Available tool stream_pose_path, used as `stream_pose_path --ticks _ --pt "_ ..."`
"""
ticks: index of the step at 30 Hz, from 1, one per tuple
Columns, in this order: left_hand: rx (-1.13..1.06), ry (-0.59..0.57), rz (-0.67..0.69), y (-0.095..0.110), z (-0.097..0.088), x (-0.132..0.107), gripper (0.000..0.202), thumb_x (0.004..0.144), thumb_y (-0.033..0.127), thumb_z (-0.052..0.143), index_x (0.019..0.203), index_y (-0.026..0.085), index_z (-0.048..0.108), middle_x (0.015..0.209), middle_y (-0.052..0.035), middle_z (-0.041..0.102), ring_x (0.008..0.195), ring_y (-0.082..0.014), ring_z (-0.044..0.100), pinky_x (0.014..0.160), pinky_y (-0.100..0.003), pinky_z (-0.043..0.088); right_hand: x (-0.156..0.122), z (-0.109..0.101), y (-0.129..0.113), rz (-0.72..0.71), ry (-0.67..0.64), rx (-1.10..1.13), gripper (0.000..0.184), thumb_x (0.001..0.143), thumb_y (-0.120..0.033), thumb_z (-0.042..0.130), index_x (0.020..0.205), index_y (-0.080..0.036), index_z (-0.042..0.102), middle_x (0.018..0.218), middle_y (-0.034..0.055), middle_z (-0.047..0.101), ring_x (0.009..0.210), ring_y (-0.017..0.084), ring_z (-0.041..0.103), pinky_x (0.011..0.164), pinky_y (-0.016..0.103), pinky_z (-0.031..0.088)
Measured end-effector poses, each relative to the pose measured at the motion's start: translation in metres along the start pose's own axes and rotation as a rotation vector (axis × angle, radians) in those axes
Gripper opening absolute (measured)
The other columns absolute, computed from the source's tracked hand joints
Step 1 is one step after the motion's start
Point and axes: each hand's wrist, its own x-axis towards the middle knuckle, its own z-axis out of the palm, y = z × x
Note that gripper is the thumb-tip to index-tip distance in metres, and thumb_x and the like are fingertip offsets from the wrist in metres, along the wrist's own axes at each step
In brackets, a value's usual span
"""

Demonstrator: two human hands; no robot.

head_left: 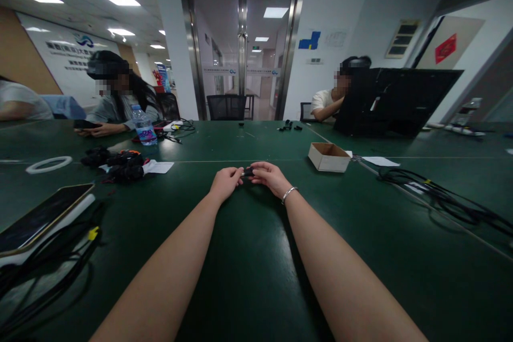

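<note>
Both my arms reach out over the dark green table (256, 256). My left hand (226, 180) and my right hand (269, 176) meet at the table's middle, fingers pinched together on a small black object (247, 172) held between them. What the object is I cannot make out. A silver bracelet (288, 192) circles my right wrist.
An open cardboard box (328, 156) stands right of my hands. Black cables (441, 197) lie at the right, a phone (40, 216) and cables at the left. A pile of black parts (120, 164), a water bottle (143, 125) and a white ring (48, 164) lie further left. Two people sit across, one behind a black laptop (396, 100).
</note>
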Motion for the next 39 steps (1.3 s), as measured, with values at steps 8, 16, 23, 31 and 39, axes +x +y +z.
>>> stream_pose_path --ticks 8,16,23,31,39 --pt "-0.048 0.039 0.021 0.0032 -0.0005 -0.0012 0.032 0.085 0.047 0.051 0.085 0.020 0.066 0.075 -0.0014 0.068 0.070 -0.0156 0.061 0.066 -0.026 0.044 0.0019 0.0014 0.0009 0.023 0.055 -0.024 0.013 0.079 -0.005 0.067 0.089 -0.012 0.063 0.073 0.0045 0.068 0.060 0.012 0.068 0.055 0.018 0.057" --pt "-0.149 0.078 0.141 0.0055 0.0013 -0.0007 0.018 0.078 0.027 0.063 0.095 0.020 0.067 0.090 -0.0031 0.069 0.082 -0.0162 0.063 0.078 -0.029 0.049 0.0055 0.0031 0.0025 0.027 0.092 -0.037 0.009 0.085 -0.020 0.067 0.086 -0.013 0.061 0.063 0.0039 0.066 0.049 0.010 0.063 0.045 0.017 0.053" --pt "-0.253 0.096 0.160 -0.0022 0.0056 0.0041 0.020 0.074 0.022 0.066 0.094 0.019 0.067 0.093 -0.0047 0.069 0.083 -0.0177 0.065 0.080 -0.032 0.050 0.0042 0.0009 0.0024 0.018 0.004 -0.043 0.012 0.083 -0.010 0.065 0.095 -0.011 0.064 0.066 0.0045 0.069 0.052 0.010 0.063 0.050 0.017 0.055" --pt "-0.383 0.138 0.131 0.0016 0.0077 0.0047 0.026 0.082 0.038 0.058 0.096 0.018 0.064 0.096 -0.0068 0.068 0.086 -0.0189 0.064 0.071 -0.028 0.050 0.0039 -0.0037 0.0030 0.020 -0.046 -0.030 0.022 0.079 -0.003 0.065 0.099 -0.013 0.066 0.072 0.0037 0.069 0.056 0.009 0.064 0.054 0.018 0.056" --pt "-0.222 0.118 0.151 0.0023 0.0064 0.0028 0.018 0.083 0.031 0.055 0.091 0.019 0.067 0.090 -0.0051 0.068 0.085 -0.0176 0.062 0.079 -0.030 0.048 0.0039 -0.0023 0.0025 0.018 -0.034 -0.059 0.020 0.080 -0.003 0.064 0.098 -0.012 0.066 0.066 0.0026 0.067 0.055 0.009 0.063 0.054 0.017 0.056"
